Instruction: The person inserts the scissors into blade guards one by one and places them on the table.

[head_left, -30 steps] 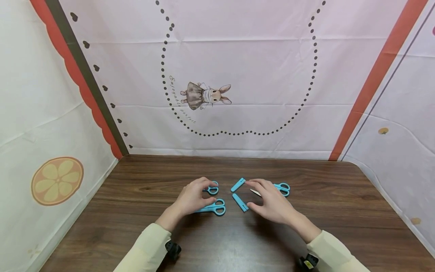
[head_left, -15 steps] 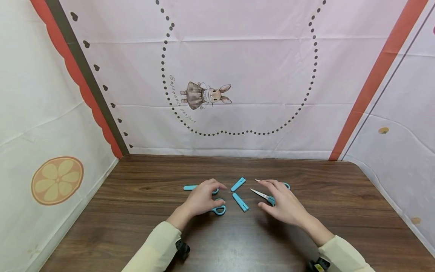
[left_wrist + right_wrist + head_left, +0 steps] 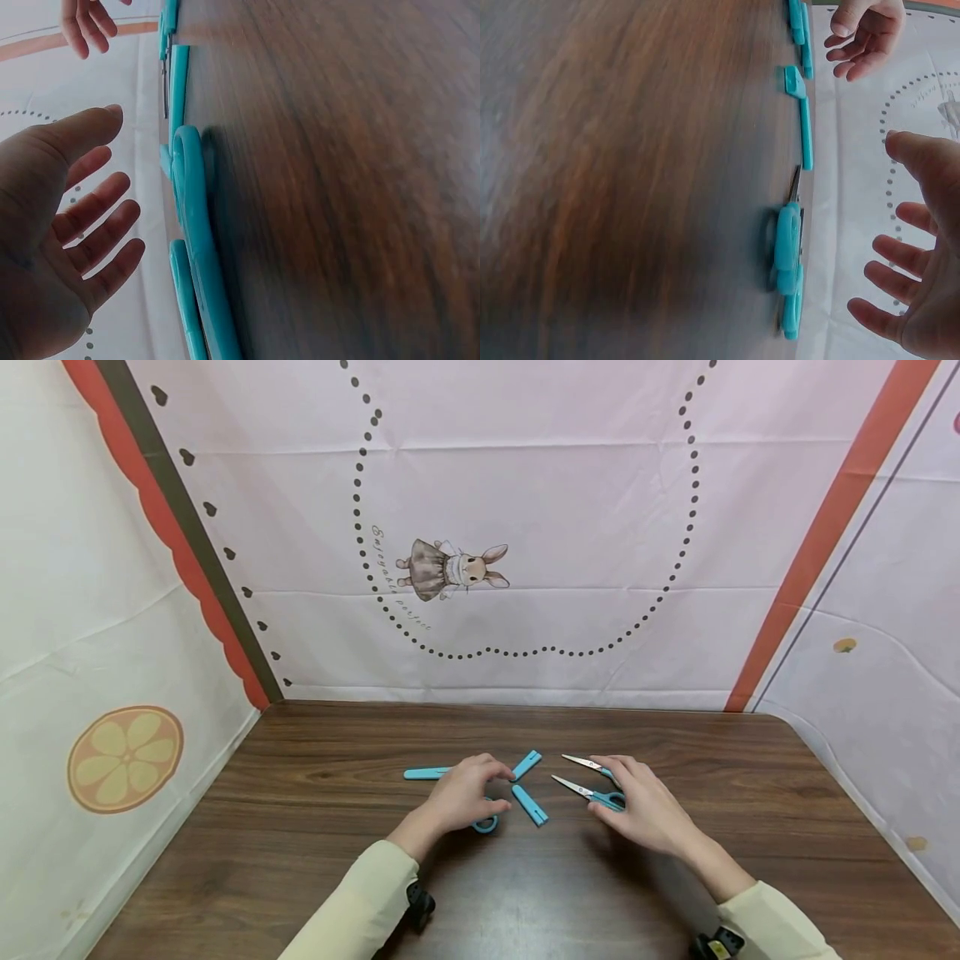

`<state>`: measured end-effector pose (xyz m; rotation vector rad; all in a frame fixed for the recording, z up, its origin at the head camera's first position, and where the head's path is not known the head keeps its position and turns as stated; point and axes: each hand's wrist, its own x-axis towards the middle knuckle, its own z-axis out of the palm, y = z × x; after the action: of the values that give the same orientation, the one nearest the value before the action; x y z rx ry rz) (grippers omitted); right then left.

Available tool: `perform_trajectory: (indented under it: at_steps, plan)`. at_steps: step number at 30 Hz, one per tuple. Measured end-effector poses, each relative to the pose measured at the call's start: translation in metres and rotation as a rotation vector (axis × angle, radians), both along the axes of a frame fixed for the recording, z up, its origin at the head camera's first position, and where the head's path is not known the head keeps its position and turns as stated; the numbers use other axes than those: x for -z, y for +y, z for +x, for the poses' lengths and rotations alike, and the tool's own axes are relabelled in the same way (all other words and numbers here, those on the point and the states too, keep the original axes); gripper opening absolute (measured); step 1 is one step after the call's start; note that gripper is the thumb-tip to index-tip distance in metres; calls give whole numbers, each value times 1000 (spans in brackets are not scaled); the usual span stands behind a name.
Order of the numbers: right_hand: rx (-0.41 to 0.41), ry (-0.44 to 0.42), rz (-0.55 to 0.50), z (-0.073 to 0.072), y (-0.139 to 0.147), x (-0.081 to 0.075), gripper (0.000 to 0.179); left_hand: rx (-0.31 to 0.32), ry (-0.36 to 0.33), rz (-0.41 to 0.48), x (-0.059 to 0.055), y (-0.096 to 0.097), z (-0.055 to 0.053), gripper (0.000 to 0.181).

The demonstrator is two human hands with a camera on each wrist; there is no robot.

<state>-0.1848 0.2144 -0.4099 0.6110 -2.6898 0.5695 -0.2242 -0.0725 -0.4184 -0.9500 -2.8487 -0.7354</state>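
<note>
Small blue-handled scissors lie on the brown table (image 3: pixel 675 893). My left hand (image 3: pixel 467 791) hovers open over two of them: a capped blade (image 3: pixel 425 772) sticks out to its left and a handle ring (image 3: pixel 486 824) shows below its fingers. In the left wrist view the left hand (image 3: pixel 67 225) is spread just off a blue handle (image 3: pixel 191 202), holding nothing. Two loose blue caps (image 3: pixel 527 765) (image 3: pixel 530 805) lie between my hands. My right hand (image 3: pixel 643 806) is open over two uncapped scissors, whose bare blades (image 3: pixel 574 787) point left. Seen from the right wrist, the right hand (image 3: pixel 922 300) floats clear of those scissors (image 3: pixel 787 259).
Printed cloth walls close the table in at the back (image 3: pixel 525 527), left and right. The table's back edge runs along the cloth, a little beyond the scissors.
My left hand has shifted right, uncovering the capped blade at its left. My right hand has moved right and nearer to me, and two bare blades now show beside it.
</note>
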Motion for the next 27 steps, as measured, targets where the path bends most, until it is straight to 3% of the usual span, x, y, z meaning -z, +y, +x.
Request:
perform_trajectory:
  at_steps: [27]
  plan:
    - [126, -84, 35, 4, 21, 12, 59, -39, -31, -94, 6, 24, -10, 32]
